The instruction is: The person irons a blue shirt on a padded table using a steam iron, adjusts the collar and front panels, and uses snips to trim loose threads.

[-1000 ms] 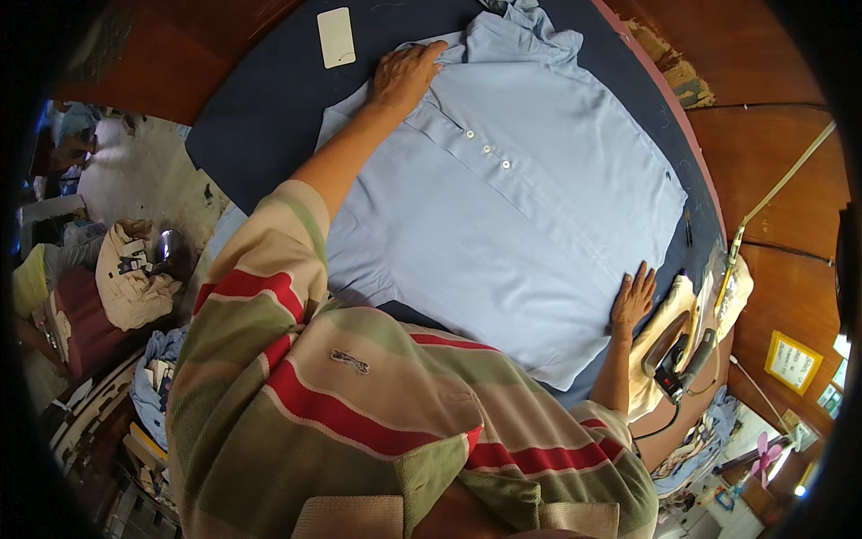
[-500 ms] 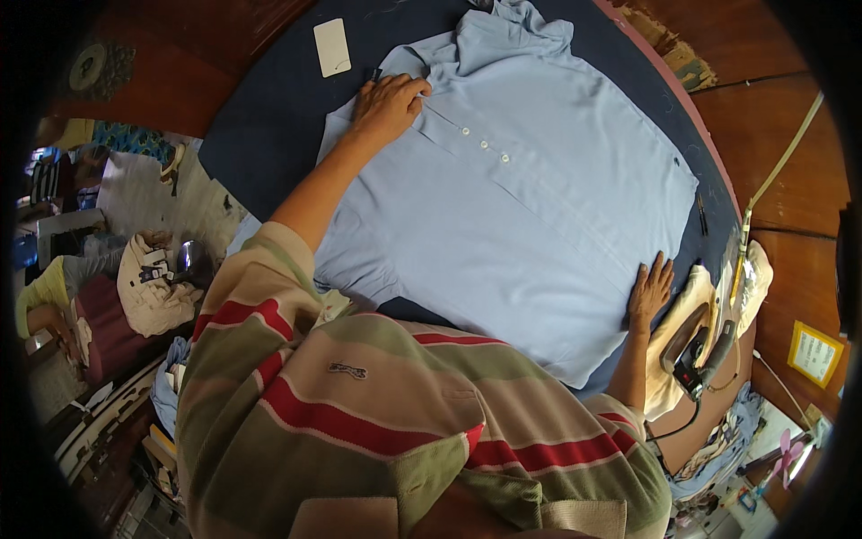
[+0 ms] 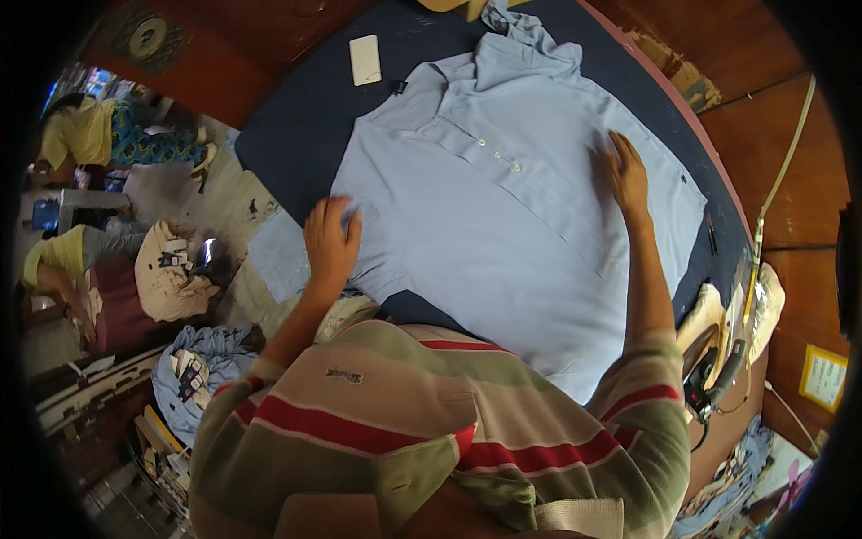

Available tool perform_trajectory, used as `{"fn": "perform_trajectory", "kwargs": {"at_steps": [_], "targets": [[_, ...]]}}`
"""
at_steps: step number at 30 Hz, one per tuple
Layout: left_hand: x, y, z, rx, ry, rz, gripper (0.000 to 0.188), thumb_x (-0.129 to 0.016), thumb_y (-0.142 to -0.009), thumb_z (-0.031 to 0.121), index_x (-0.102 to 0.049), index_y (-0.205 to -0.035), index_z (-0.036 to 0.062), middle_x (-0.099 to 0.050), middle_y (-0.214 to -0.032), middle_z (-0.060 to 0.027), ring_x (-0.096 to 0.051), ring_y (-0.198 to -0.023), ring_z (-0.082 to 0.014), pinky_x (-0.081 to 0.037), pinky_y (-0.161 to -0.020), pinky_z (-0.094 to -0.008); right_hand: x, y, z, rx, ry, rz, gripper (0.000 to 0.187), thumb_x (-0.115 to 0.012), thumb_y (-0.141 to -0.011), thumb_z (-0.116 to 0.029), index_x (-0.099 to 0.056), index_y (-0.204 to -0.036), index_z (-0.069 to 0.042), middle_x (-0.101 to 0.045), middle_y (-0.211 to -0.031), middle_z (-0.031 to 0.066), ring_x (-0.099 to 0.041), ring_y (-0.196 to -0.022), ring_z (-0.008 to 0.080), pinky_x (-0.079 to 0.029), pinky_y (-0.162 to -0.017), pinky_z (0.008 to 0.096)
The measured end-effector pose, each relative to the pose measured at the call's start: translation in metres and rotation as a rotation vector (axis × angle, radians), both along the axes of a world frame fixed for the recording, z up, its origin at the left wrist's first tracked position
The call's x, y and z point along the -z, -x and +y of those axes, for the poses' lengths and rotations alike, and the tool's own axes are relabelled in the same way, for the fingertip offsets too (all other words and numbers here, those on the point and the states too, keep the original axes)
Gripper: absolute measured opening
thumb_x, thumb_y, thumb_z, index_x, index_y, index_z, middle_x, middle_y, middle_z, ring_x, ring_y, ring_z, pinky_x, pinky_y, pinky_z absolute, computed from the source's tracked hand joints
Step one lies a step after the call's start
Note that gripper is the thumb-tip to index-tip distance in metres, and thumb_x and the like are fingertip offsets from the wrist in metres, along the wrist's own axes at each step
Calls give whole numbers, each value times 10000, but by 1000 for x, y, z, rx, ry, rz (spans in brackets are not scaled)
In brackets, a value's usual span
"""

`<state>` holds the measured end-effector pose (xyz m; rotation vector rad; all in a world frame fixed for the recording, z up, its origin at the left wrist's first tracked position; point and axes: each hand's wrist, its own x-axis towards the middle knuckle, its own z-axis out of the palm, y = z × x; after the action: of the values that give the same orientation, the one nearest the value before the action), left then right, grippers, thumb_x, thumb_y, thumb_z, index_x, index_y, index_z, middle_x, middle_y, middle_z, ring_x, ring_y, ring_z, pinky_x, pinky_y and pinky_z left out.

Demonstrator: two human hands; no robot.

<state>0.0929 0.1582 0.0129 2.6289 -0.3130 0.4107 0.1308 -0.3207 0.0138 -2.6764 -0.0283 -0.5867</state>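
Table [image 3: 292, 121]: dark blue, its bare part upper left of centre.
Shirt [image 3: 530, 242]: light blue, mid-frame, spread mostly flat, softly creased, one sleeve bunched at top; three white buttons [image 3: 498, 154].
Left hand [image 3: 330, 241]: left of centre, beside the lower sleeve, fingers loosely bent, thumb apart.
Right hand [image 3: 630, 180]: right of centre, over the shirt, fingers slightly spread.

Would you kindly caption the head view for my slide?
Blue shirt on a dark surface, left hand at its edge, right hand over its front.
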Motion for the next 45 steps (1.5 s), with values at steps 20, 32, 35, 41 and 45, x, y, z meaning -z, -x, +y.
{"fn": "perform_trajectory", "kwargs": {"at_steps": [20,32,35,41,45], "targets": [[-8,-141,-94,333,196,24,295,-543,-877,246,-584,-1101,58,-605,-1078,-136,-569,-1001,-310,-444,-854,-363,-99,388,-151,1326,317,595,724,-658,-770,-352,-340,-1343,-45,-496,-1235,245,-489,-1119,412,-396,-935,465],[26,-238,-166,437,243,455,493,-562,-858,351,-468,-1274,105,-572,-1174,-152,-529,-1119,-282,-432,-903,-341,-103,409,-221,1085,-492,232,377,-705,-717,-249,-591,-950,25,-578,-690,72,-545,-510,154,-417,-451,284],[52,-233,-156,394,294,-88,414,-541,-866,266,-486,-1252,125,-556,-1188,-112,-535,-1089,-287,-439,-894,-381,-113,381,-190,911,-255,239,410,-668,-707,-207,-571,-1037,16,-577,-710,66,-563,-555,165,-442,-502,303],[34,-205,-135,303,243,37,392,-604,-828,300,-539,-1188,160,-587,-1128,-54,-601,-947,-243,-463,-831,-358,-157,252,-55,699,-187,371,522,-635,-701,-62,-476,-1191,21,-586,-1023,156,-583,-910,284,-459,-805,361],[19,-184,-120,278,40,198,287,-603,-814,283,-582,-1064,144,-628,-995,-16,-604,-923,-206,-463,-787,-350,-178,141,40,510,-160,559,638,-686,-707,-81,-410,-1258,84,-583,-1050,155,-566,-933,203,-458,-821,306]]}}
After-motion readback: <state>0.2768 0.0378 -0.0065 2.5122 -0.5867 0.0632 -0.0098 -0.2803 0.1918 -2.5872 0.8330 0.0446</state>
